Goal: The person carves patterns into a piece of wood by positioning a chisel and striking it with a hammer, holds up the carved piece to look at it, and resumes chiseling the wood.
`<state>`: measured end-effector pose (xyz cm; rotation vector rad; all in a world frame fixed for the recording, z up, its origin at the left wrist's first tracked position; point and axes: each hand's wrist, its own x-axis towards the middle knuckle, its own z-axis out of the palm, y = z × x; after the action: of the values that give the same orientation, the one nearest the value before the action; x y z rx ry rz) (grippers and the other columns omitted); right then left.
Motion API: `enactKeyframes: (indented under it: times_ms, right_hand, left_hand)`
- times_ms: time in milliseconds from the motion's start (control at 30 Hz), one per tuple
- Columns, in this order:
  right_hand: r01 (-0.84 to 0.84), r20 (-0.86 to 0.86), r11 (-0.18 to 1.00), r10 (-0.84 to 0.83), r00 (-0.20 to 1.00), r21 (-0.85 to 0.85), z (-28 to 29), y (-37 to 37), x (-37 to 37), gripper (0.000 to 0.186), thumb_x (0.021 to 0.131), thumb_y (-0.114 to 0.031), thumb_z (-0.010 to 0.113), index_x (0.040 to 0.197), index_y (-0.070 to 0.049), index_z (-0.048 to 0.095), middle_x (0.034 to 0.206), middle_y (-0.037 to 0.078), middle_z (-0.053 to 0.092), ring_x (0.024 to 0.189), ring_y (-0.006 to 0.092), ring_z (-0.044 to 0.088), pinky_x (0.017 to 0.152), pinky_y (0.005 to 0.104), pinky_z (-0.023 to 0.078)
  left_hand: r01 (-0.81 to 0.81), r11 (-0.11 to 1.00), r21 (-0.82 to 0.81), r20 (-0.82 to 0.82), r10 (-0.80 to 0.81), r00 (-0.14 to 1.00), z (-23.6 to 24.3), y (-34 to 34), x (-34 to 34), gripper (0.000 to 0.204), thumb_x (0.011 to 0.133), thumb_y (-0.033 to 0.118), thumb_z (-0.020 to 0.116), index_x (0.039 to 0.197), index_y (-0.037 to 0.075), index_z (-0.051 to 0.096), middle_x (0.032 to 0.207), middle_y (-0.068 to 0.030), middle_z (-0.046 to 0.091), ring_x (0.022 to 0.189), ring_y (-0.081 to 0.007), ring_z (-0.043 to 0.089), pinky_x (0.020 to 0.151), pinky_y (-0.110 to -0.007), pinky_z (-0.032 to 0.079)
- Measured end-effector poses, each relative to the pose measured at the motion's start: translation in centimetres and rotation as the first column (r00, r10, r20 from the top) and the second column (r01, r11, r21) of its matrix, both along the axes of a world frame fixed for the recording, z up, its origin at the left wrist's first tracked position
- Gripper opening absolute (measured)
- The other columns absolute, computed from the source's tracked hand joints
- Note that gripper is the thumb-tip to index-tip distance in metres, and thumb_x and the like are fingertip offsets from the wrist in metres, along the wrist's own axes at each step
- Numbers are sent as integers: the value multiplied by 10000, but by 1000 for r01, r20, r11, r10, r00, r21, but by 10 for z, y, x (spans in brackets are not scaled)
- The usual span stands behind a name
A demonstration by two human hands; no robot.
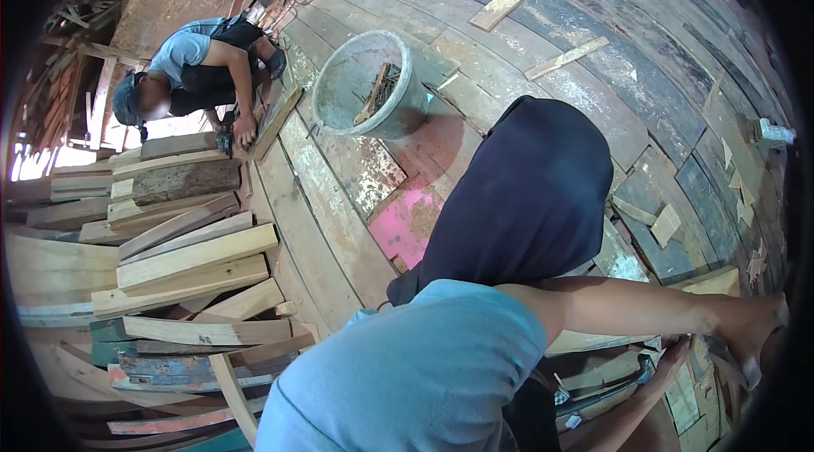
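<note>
My left arm reaches across to the right over my bent, dark-clothed knee. At the dark rim of the picture my left hand (755,329) bends downward over pieces of wood; its fingers are partly lost in shadow. Lower and closer in, my right hand (672,360) has its fingers curled beside a pale board (681,401). What those fingers hold, if anything, I cannot make out. A dark, curved object (606,397) with a metallic-looking end lies along my right forearm, its kind unclear.
A grey tub (407,104) with wood scraps stands on the plank floor. Stacked boards (199,261) fill the left side. Beyond them a co-worker (191,62) crouches, one hand down by a plank and a dark tool. Loose offcuts (666,225) lie at right.
</note>
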<state>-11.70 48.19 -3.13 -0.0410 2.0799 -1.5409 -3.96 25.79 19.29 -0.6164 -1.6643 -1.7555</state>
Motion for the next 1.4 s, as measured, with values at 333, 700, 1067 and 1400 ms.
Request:
enactKeyframes:
  times_ms: [333, 700, 1067, 1400]
  right_hand:
    - [0, 0, 1000, 0, 1000, -24, -2, -2, 1, 340, 860, -206, 540, 1121, 12, 524, 862, 56, 543, 710, 157, 524, 613, 305, 416]
    - [-5, 1, 1000, 6, 1000, -20, 2, -4, 1, 323, 857, -203, 544, 1101, 8, 533, 823, 42, 538, 680, 147, 514, 590, 299, 407]
    - [-7, 4, 1000, 7, 1000, -23, 1, -7, 3, 307, 854, -201, 549, 1082, 4, 543, 783, 27, 534, 651, 137, 504, 567, 293, 399]
    - [-8, 11, 1000, 8, 1000, -14, 2, -6, 1, 292, 851, -199, 553, 1065, 0, 551, 747, 14, 530, 624, 128, 496, 546, 287, 392]
  left_hand:
    - [21, 1000, -17, -7, -21, 1000, 2, 5, 0, 376, 589, 215, 757, 870, 1, 628, 781, -100, 643, 664, -196, 618, 591, -305, 483]
    - [20, 1000, -12, 1, -20, 1000, 2, 6, -2, 361, 622, 210, 745, 886, -6, 626, 796, -98, 643, 682, -195, 621, 603, -305, 485]
    - [26, 1000, -8, 9, -26, 1000, -2, 5, -3, 347, 655, 205, 732, 902, -13, 624, 811, -96, 643, 701, -195, 623, 614, -305, 488]
    - [33, 999, -11, 24, -33, 999, -4, 8, -9, 334, 686, 201, 720, 917, -20, 622, 825, -94, 643, 717, -194, 625, 624, -306, 490]
